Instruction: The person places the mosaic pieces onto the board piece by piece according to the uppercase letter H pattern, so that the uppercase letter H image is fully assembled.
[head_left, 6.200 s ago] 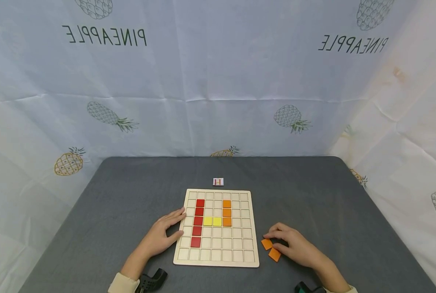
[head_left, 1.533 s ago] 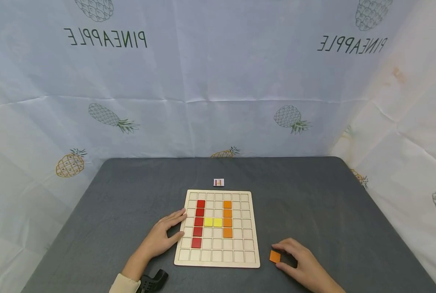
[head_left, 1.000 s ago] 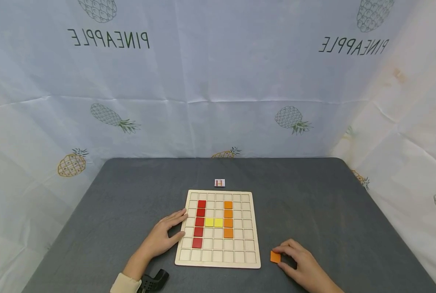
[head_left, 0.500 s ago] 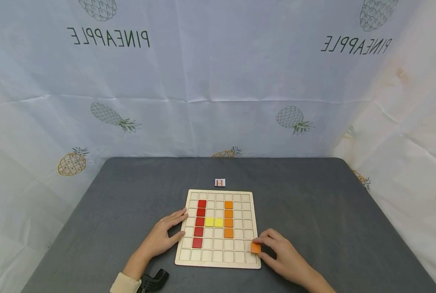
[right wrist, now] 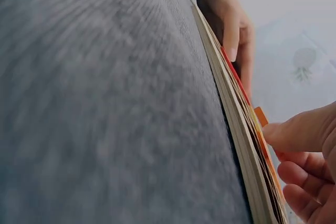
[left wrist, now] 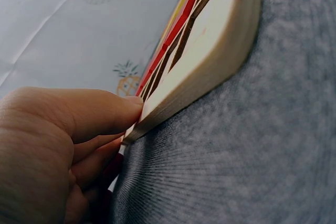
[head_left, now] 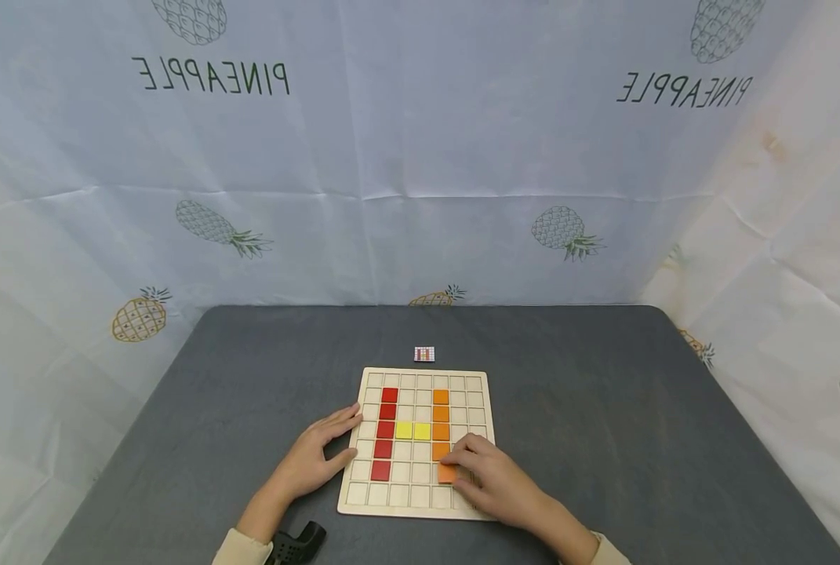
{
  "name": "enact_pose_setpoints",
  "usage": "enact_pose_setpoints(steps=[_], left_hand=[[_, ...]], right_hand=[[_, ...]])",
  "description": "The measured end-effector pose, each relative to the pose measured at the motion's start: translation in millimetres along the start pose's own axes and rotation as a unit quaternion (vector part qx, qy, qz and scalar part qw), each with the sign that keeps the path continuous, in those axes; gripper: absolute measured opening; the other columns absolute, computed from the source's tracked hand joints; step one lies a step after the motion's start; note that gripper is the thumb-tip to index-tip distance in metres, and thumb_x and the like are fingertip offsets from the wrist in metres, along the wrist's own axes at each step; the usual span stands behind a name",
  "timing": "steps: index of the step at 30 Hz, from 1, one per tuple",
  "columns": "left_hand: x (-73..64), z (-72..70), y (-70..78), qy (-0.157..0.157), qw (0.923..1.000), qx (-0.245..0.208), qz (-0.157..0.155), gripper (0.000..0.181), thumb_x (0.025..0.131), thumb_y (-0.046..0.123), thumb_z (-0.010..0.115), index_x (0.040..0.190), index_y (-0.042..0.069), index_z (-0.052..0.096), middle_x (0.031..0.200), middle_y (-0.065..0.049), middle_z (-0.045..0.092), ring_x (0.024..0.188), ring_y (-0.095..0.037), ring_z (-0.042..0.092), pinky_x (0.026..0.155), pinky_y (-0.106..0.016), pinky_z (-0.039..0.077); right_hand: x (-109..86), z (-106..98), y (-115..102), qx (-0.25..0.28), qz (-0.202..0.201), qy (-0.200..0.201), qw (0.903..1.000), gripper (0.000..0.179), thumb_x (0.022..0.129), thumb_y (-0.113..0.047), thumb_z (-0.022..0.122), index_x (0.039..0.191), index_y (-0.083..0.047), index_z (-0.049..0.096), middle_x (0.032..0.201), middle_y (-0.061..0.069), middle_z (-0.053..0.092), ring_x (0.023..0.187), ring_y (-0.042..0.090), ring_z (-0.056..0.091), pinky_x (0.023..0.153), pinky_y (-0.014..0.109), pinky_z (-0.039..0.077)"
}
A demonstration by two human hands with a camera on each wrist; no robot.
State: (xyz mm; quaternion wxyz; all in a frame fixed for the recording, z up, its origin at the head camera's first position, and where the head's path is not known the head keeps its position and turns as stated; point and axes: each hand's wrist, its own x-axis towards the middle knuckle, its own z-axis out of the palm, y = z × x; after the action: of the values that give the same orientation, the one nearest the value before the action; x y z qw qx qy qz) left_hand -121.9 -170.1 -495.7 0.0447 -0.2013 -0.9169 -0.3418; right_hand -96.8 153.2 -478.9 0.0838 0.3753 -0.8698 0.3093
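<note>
A light wooden grid board (head_left: 410, 503) lies on the table. It bears a column of red tiles (head_left: 386, 429), two yellow tiles (head_left: 404, 430) and a column of orange tiles (head_left: 441, 413). Between thumb and fingers my right hand (head_left: 493, 479) pinches one more orange tile (head_left: 447, 473), just below that orange column; in the right wrist view the tile (right wrist: 261, 115) sticks up tilted above the board. My left hand (head_left: 311, 455) rests against the board's left edge, fingers extended. Its thumb (left wrist: 113, 111) touches the rim in the left wrist view.
A small card (head_left: 424, 354) with a coloured grid pattern lies behind the board. The dark grey table (head_left: 645, 408) ends at a hanging pineapple-print cloth (head_left: 420, 235). A black wrist device (head_left: 300, 543) sits at the left wrist.
One orange tile joined the column on the board earlier. My right hand then took the last one from the table at right and carried it left over the board. The left hand stayed.
</note>
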Motion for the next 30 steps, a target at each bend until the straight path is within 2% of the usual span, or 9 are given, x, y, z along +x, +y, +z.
enact_pose_setpoints(steps=[5,13,20,26,30], left_hand=[[-0.3,-0.6,0.8,0.001,1.0,0.0,0.0,0.05,0.088,0.031,0.066,0.132,0.011,0.058,0.143,-0.003,0.049,0.132,-0.03,0.046,0.104,-0.059,0.036],[0.2,-1.7,-1.1,0.001,1.0,0.001,-0.003,0.05,0.088,0.032,0.066,0.133,0.011,0.058,0.143,-0.003,0.049,0.132,-0.03,0.045,0.104,-0.059,0.036],[-0.5,-0.7,-1.8,-0.003,1.0,-0.004,-0.007,0.051,0.088,0.032,0.066,0.133,0.011,0.057,0.143,-0.003,0.049,0.133,-0.03,0.045,0.104,-0.059,0.036],[0.0,0.2,-2.3,-0.004,1.0,-0.002,-0.003,0.051,0.088,0.033,0.066,0.134,0.012,0.057,0.144,-0.002,0.048,0.133,-0.03,0.044,0.104,-0.059,0.036],[-0.3,0.7,-2.9,-0.004,1.0,-0.005,-0.002,0.05,0.088,0.032,0.066,0.134,0.013,0.057,0.144,-0.002,0.048,0.133,-0.03,0.044,0.104,-0.059,0.036]], right_hand=[[3.9,7.1,-0.6,-0.027,-0.014,0.004,0.9995,0.024,0.08,-0.013,0.074,0.103,-0.016,0.071,0.098,-0.011,0.056,0.084,-0.002,0.048,0.073,0.008,0.043],[8.0,11.2,-2.3,-0.031,-0.002,-0.004,0.9995,0.023,0.081,-0.015,0.074,0.103,-0.017,0.071,0.098,-0.011,0.056,0.087,0.0,0.05,0.076,0.015,0.048],[7.1,11.4,-2.5,-0.037,0.007,-0.002,0.9993,0.023,0.08,-0.015,0.075,0.103,-0.017,0.071,0.098,-0.011,0.056,0.087,0.0,0.05,0.075,0.016,0.048],[5.8,10.2,-0.7,-0.033,-0.001,0.004,0.9995,0.026,0.077,-0.011,0.075,0.102,-0.015,0.071,0.098,-0.01,0.054,0.087,0.001,0.048,0.075,0.017,0.048],[5.3,3.3,1.5,-0.015,0.018,0.003,0.9997,0.025,0.08,-0.012,0.073,0.105,-0.015,0.07,0.1,-0.009,0.056,0.084,0.001,0.048,0.073,0.016,0.047]])
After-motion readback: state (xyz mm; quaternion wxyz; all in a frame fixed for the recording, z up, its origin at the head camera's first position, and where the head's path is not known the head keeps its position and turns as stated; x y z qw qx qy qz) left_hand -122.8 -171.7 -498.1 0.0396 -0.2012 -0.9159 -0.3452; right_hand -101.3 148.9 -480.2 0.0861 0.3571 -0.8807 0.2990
